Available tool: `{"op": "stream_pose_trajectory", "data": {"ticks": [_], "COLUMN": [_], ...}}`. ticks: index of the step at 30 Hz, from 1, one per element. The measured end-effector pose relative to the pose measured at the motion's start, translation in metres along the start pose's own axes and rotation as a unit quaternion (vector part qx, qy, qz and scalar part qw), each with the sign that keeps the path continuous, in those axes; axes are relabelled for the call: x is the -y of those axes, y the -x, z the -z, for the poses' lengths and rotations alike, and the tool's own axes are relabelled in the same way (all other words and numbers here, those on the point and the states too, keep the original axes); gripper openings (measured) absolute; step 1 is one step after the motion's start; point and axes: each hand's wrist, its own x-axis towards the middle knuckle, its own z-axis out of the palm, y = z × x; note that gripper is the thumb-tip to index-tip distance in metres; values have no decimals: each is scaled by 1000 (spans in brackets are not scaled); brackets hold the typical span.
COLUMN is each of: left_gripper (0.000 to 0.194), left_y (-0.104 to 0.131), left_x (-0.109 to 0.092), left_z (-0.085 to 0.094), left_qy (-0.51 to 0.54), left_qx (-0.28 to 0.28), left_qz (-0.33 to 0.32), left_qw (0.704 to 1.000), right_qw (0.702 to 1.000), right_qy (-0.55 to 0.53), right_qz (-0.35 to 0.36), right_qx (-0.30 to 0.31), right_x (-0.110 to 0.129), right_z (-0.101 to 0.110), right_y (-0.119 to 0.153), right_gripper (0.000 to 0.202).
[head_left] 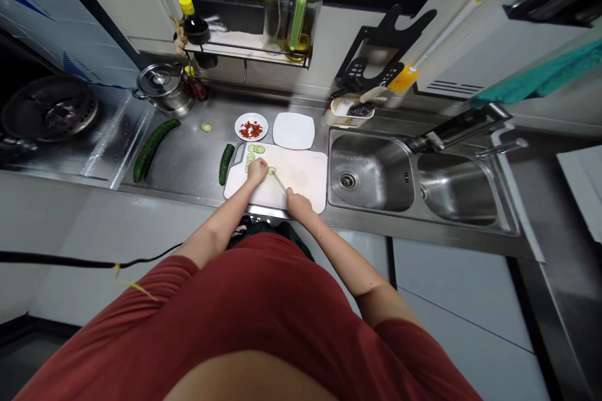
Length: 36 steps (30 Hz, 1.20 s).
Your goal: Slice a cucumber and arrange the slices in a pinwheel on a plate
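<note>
My right hand (300,205) is wrapped round the handle of a knife (279,182), its blade slanting up and left over the white cutting board (308,169). By the blade's tip lies a pale green cucumber slice (271,170). My left hand (257,171) rests just left of that slice, fingers curled together; whatever they may hold is hidden. Several more cucumber slices (256,149) sit in a bent row along the board's upper left part. Against the board's left edge lies a piece of cucumber (226,164) with dark green skin.
Behind the board stand a plate of chopped red pieces (251,137) and a white square plate (294,131). A whole cucumber (153,149) and a small cut end (205,127) lie leftward, near a lidded pot (164,89). The double sink (371,170) adjoins on the right.
</note>
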Motion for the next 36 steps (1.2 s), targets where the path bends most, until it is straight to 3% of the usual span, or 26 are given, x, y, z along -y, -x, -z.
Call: {"op": "stream_pose_trajectory", "data": {"ticks": [22, 36], "left_gripper": [10, 13], "left_y": [1, -3], "left_x": [1, 4], "left_z": [-1, -3], "left_qy": [7, 4], "left_qx": [-4, 1], "left_qz": [-13, -2], "left_qw": [1000, 1000], "right_qw": [1000, 1000], "right_qy": [-21, -6], "right_qz": [12, 0], "right_qx": [-1, 18], "right_x": [0, -17], "right_z": [8, -8], "right_y": [-14, 5], "right_gripper": [35, 37]}}
